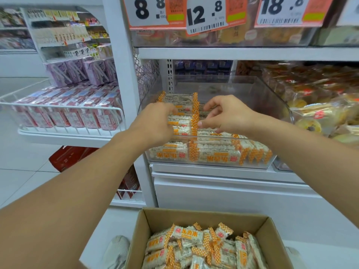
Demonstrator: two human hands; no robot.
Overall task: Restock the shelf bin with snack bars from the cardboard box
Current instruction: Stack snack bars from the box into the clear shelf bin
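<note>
A clear bin (275,98) on the white shelf (233,53) holds snack bars (211,152) along its front and left side; its back right is bare. Below, the cardboard box (153,216) on the floor is full of loose bars (196,247). Inside the bin, the left hand (155,123) grips a stack of bars (180,115), and the right hand (227,115) pinches its end.

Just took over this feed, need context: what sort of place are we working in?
Most likely a grocery or snack shop aisle: big orange-and-white price tags hang above clear plastic shelf bins of wrapped snack bars, and a white wire basket holds pink drink cartons.
</note>
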